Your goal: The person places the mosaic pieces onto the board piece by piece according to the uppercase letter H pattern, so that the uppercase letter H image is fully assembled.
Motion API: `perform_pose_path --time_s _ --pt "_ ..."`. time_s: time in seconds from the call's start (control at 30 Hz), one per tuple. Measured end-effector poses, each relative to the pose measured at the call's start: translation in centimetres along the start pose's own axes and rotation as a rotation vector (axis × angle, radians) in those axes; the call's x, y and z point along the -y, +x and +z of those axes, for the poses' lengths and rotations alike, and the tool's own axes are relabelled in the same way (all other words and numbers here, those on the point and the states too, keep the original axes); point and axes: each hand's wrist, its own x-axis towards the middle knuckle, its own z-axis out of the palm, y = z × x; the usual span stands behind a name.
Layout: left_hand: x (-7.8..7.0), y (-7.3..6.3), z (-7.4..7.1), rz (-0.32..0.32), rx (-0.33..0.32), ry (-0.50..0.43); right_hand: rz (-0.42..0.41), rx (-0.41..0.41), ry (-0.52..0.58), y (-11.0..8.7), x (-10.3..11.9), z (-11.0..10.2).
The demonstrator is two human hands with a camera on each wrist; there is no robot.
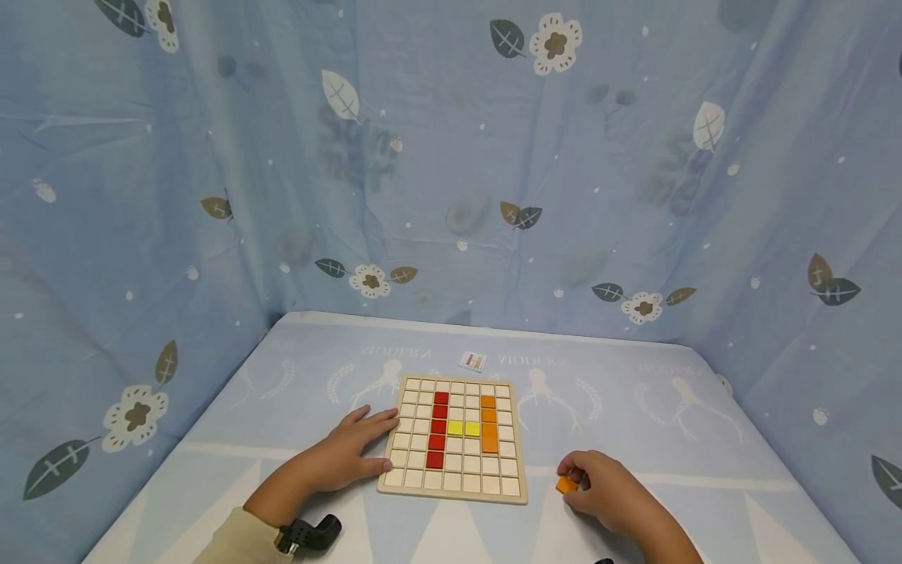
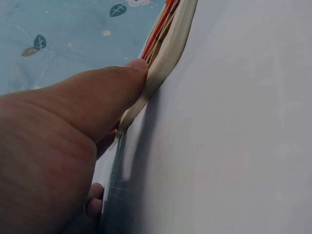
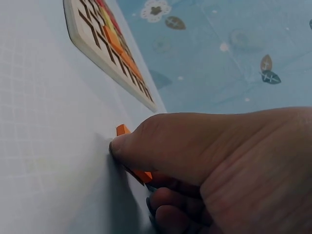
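Observation:
A square wooden grid board (image 1: 452,495) lies on the table. Red tiles (image 1: 437,441) form a column on it, two yellow tiles (image 1: 463,428) sit side by side, and orange tiles (image 1: 489,424) line a column to their right. At the board's left edge rests my left hand (image 1: 345,453), fingers spread; in the left wrist view its thumb (image 2: 112,85) touches the rim. To the right of the board, my right hand (image 1: 601,487) pinches an orange tile (image 3: 142,175) between thumb and fingers, close over the table. The thumb covers the tile's middle in the right wrist view.
Behind the board lies a small printed card (image 1: 473,361). A patterned cloth covers the table (image 1: 620,407), and blue floral curtains (image 1: 437,172) hang at the back and both sides. A black strap device (image 1: 308,535) is on the left wrist.

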Motion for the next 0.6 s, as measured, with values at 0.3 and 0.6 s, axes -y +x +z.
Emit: perform_pose_path --time_s 0.3,0.6 --pt "0.0 0.0 0.0 -0.002 0.002 -0.001 -0.023 -0.016 -0.017 0.2 0.2 0.2" --pt "-0.2 -0.1 0.0 -0.024 0.001 -0.008 -0.1 -0.041 -0.022 1.3 2.3 1.0"
